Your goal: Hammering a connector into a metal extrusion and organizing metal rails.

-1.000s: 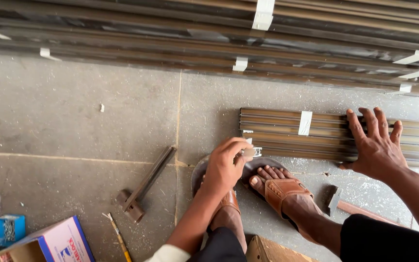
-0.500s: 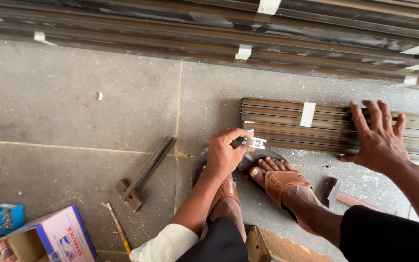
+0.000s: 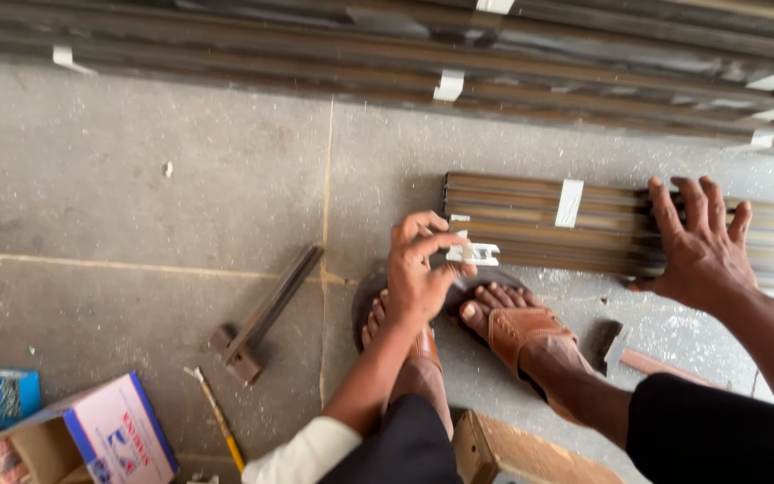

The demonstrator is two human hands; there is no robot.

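Left hand pinches a small white plastic bracket; right hand presses flat, fingers spread, on ribbed brown metal strips.

A workshop floor, this: long brown metal profiles with white tape tabs stacked along grey stone tiles, a dark steel try square lying loose.

Grey tiled floor: brown profile bundle, dark metal bar, cardboard box, pencil, hammer.
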